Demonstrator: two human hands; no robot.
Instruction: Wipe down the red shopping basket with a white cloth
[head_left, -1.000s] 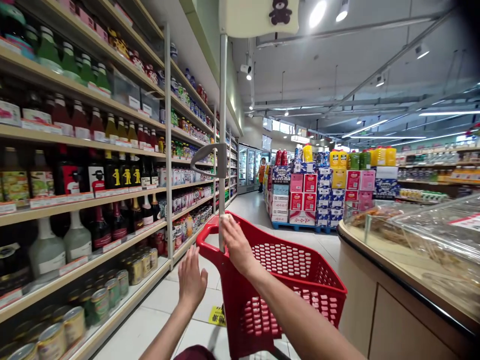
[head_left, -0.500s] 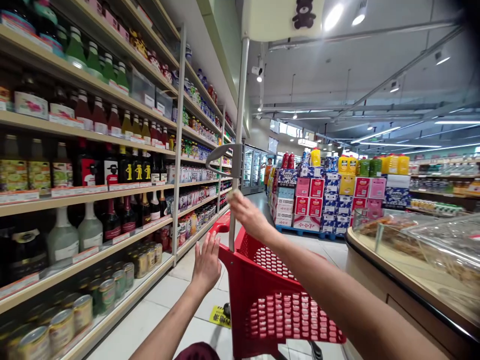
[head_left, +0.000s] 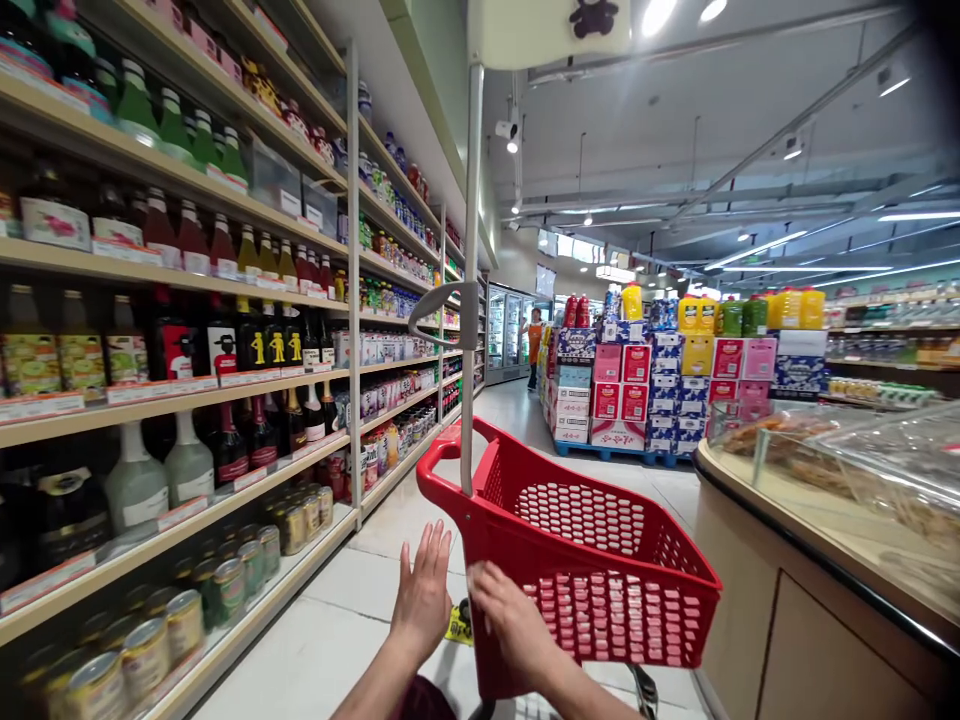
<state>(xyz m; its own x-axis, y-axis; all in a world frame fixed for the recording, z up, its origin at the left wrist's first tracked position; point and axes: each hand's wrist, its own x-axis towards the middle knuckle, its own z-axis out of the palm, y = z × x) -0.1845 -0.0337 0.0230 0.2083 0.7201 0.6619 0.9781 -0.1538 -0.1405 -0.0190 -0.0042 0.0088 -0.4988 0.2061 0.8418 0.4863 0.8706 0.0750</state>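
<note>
A red plastic shopping cart [head_left: 555,480] with perforated sides stands in front of me, a metal pole with a grey hook [head_left: 469,315] rising at its handle. My left hand [head_left: 424,590] is open just left of the cart, fingers stretched upward and holding nothing. Close beside it, in front of the cart's near side, is my right hand [head_left: 514,625]. Its fingers are loosely bent with the thumb apart, slightly blurred, and I see no object in it. Both hands are below the red handle [head_left: 431,470] and off it.
Shelves of bottles [head_left: 180,460] and cans [head_left: 146,655] line the left. A display counter [head_left: 787,560] with plastic-covered food curves along the right. Stacked drink cartons [head_left: 619,395] stand ahead. A person in an orange vest [head_left: 534,345] is far down the aisle.
My right hand has dropped from beside the pole to in front of the cart's side. My left hand has moved lower, away from the handle. The cart's basket is less covered by my arm.
</note>
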